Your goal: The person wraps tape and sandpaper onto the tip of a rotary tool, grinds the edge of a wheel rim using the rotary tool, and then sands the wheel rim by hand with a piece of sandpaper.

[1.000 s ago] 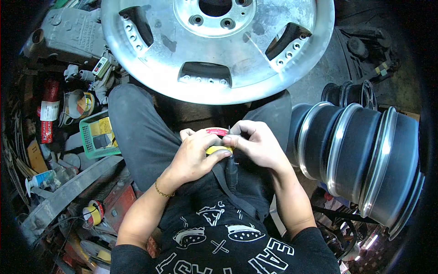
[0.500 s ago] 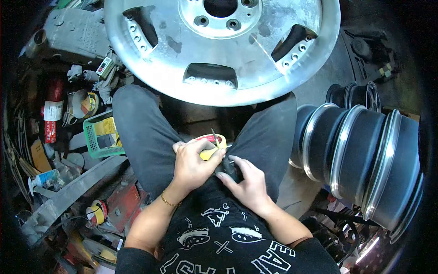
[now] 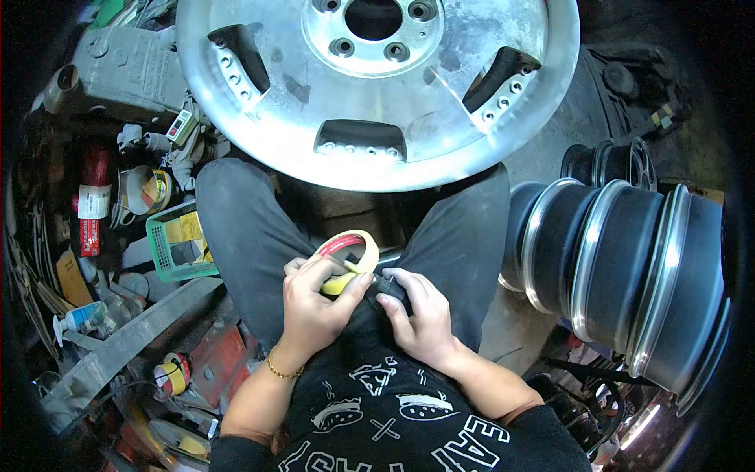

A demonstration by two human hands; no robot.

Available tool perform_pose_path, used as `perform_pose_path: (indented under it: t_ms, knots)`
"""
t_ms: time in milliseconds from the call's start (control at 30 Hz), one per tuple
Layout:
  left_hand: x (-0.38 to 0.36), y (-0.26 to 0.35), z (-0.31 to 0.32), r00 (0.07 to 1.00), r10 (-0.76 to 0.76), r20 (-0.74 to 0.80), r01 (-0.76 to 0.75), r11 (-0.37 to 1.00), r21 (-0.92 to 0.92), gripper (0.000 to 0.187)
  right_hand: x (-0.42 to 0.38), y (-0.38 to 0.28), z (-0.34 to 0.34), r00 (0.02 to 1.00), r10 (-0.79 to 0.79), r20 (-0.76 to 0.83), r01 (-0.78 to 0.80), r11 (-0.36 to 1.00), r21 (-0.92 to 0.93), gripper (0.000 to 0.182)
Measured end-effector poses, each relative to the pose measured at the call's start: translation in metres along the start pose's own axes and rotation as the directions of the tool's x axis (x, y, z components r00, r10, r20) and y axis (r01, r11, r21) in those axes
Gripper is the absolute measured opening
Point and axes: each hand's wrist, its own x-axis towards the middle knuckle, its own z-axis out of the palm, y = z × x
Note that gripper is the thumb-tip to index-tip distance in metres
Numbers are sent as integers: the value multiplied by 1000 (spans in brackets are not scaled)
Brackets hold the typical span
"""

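Observation:
A roll of yellow tape (image 3: 365, 245) with a red inner core stands between my knees, and my left hand (image 3: 314, 303) is closed on its lower left side. My right hand (image 3: 421, 315) grips a small black object (image 3: 388, 289), whose near end lies close to my left fingertips. What the black object is cannot be made out. Beyond both hands is a large silver wheel rim (image 3: 358, 169) with slotted openings and a round centre hole.
Several dark wheels with shiny lips (image 3: 582, 259) lie at the right. On the left are a green basket (image 3: 160, 250), a metal beam (image 3: 134, 338), a red fire extinguisher (image 3: 95, 169) and a spray bottle (image 3: 79, 317).
The tape roll has turned so that its ring faces up more openly. My left hand has shifted slightly left and down. The pointed tip seen by the roll earlier no longer shows.

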Motion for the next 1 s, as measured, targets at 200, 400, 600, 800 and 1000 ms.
perform_pose_path:
  t_ms: [200,400,600,800,1000]
  knots:
    - [-4,0,-1,999,3,-52,-4,999,-33,18,11,-8,-7,982,-190,6,188,964,-187,27]
    - [7,-6,-18,985,142,97,-123,976,-179,20,18,-7,-29,698,179,693,-662,531,530,39]
    - [17,-15,-17,900,334,281,-143,833,-534,23,-3,2,-19,564,-160,810,-824,-179,538,49]
    - [21,-11,-11,836,452,311,-142,726,-673,22,-23,1,-12,558,-283,780,-817,-353,456,47]
    - [30,-3,-8,659,655,371,-23,510,-860,24,-37,0,-5,559,-340,757,-802,-452,389,70]
